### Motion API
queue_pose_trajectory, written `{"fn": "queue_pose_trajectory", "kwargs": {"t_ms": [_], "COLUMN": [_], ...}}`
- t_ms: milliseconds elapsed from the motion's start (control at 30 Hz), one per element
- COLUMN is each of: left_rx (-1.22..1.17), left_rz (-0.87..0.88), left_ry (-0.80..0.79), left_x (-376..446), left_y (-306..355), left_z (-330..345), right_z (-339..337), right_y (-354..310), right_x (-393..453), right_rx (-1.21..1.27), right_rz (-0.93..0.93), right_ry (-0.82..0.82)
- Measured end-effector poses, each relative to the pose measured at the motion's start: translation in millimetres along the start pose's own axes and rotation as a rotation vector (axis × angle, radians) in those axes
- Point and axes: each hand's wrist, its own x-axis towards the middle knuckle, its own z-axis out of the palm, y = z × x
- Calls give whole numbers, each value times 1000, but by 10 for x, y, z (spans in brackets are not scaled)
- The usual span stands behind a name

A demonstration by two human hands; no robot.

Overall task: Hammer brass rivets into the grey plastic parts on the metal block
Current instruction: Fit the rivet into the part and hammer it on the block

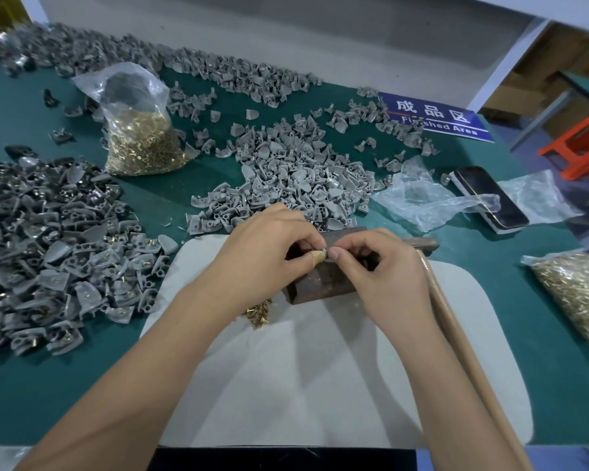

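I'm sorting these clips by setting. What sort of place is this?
Most likely a small factory assembly bench. Heaps of identical grey plastic parts cover the green table, bags of brass rivets stand by, and a blue sign reads "Finished Area".

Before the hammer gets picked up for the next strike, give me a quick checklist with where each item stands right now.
1. Part over the metal block: ok. Both hands pinch a small grey part above its top.
2. Rivet seated in the part: cannot tell, the fingertips hide it.
3. Hammer within reach: ok. Its wooden handle lies beside the right hand, head behind the block.
4. Right hand free to take the hammer: not ok, it is pinching the part.
5. Left hand fingers clear of the strike spot: not ok, they are at the part.
6. Loose rivets at hand: ok, a small heap lies left of the block.
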Motion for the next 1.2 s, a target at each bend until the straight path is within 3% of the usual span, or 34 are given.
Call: {"fn": "queue_pose_trajectory", "kwargs": {"t_ms": [1200], "left_rx": [37], "left_rz": [20], "left_ry": [5], "left_x": [-1], "left_y": [9], "left_z": [-12], "right_z": [152], "right_y": [32], "right_x": [-123], "right_rx": [81], "right_rz": [-69], "right_ry": [132]}}
